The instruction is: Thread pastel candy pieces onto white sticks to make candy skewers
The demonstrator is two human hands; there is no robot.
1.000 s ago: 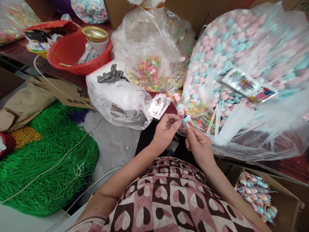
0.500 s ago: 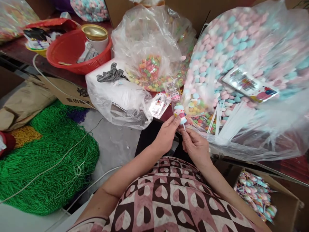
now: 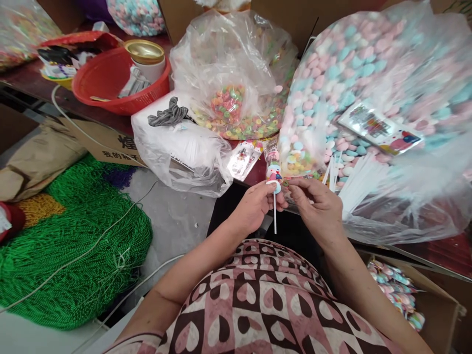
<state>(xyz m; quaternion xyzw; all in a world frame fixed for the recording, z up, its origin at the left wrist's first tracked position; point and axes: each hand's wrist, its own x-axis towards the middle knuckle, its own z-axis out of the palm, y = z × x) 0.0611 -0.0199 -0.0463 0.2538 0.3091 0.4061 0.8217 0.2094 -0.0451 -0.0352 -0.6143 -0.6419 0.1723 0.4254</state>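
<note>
Upright in my left hand is a candy skewer in a clear printed wrapper, pinched near its lower end. Its white stick points down below my fingers, and a pale blue and white candy shows beside my thumb. Just right of the wrapper is my right hand, thumb and forefinger drawn together at the skewer's side. What lies between those fingertips is too small to make out. Flat printed wrappers lie at the table edge, left of the skewer.
Behind are bags of gummy rings and pink-blue candies. White sticks and a wrapper stack lie on the right bag. A red basket stands left. Green cord and a box of wrapped skewers are lower down.
The skewer has come down slightly and its stick now shows at full length below my left hand. My right hand has left the stick and moved up and right beside the wrapper.
</note>
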